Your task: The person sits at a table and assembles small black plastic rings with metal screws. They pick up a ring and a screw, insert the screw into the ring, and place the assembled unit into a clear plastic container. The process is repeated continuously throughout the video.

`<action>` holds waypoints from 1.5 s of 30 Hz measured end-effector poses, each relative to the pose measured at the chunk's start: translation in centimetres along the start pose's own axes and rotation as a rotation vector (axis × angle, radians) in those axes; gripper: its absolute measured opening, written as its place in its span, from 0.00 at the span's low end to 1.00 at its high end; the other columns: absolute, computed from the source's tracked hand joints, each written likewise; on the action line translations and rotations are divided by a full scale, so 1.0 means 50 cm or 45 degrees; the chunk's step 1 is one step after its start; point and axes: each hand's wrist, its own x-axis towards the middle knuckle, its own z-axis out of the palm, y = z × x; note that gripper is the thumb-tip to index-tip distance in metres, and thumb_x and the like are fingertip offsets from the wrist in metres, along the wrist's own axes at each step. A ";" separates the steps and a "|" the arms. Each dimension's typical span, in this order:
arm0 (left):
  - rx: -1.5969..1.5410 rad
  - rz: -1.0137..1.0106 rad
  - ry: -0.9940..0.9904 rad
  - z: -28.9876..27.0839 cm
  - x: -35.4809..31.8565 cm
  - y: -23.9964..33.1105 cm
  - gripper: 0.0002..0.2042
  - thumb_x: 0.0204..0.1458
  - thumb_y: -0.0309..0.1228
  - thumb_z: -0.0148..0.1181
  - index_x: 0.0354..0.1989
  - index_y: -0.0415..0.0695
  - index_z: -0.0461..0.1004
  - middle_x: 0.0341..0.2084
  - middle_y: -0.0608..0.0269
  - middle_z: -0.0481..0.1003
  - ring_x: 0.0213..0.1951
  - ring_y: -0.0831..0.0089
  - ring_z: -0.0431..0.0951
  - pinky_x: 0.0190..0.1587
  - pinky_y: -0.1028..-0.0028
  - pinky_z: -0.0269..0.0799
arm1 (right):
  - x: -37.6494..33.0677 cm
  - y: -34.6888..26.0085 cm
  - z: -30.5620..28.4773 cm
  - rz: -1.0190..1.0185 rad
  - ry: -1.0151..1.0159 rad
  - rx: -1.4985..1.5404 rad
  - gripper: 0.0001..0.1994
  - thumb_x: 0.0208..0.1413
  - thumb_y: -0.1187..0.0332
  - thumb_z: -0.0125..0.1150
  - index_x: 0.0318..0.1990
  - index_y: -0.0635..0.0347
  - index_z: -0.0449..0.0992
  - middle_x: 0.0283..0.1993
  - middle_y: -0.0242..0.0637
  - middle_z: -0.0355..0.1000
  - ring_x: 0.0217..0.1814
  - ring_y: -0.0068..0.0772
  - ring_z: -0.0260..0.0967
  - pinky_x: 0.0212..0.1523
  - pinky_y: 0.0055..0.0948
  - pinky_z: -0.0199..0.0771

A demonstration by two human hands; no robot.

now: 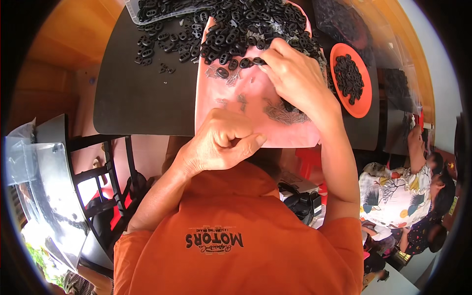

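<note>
My right hand [297, 73] reaches over the pink tray [211, 105], its thumb and forefinger pinched on a black oval cord lock [259, 61] with two holes. A heap of similar black cord locks [231, 32] covers the far part of the tray, right behind those fingers. Nearer to me, my left hand [223, 140] is held above the tray's front edge, fingers curled in and thumb pressed against them. Whatever it may hold is hidden. Small thin silvery metal pieces [287, 115], perhaps springs, lie scattered on the tray below my right wrist.
On the dark table [142, 103], loose black pieces [169, 44] spread left of the tray. A clear plastic box [140, 19] stands at the far left. An orange bowl [360, 110] of small black parts sits on the right. Other people [393, 191] are farther right.
</note>
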 end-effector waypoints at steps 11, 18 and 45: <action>0.016 0.030 -0.018 -0.004 -0.006 0.002 0.21 0.52 0.22 0.59 0.11 0.39 0.54 0.07 0.61 0.53 0.12 0.70 0.51 0.17 0.67 0.46 | -0.005 -0.022 0.014 -0.099 0.062 0.126 0.10 0.50 0.77 0.52 0.40 0.61 0.74 0.39 0.41 0.67 0.37 0.45 0.74 0.32 0.43 0.74; 0.071 0.043 -0.013 -0.007 -0.011 -0.001 0.21 0.52 0.23 0.58 0.13 0.39 0.54 0.08 0.61 0.52 0.13 0.69 0.50 0.18 0.66 0.46 | 0.025 -0.016 0.026 -0.108 0.040 0.055 0.03 0.50 0.75 0.53 0.32 0.62 0.73 0.37 0.41 0.69 0.35 0.47 0.73 0.31 0.43 0.73; -0.746 -0.756 0.138 -0.057 0.081 0.074 0.08 0.54 0.30 0.47 0.30 0.39 0.71 0.19 0.71 0.64 0.18 0.84 0.57 0.20 0.81 0.46 | -0.047 -0.072 -0.060 -0.250 0.417 0.524 0.13 0.53 0.62 0.63 0.32 0.61 0.66 0.27 0.41 0.66 0.27 0.43 0.71 0.21 0.36 0.69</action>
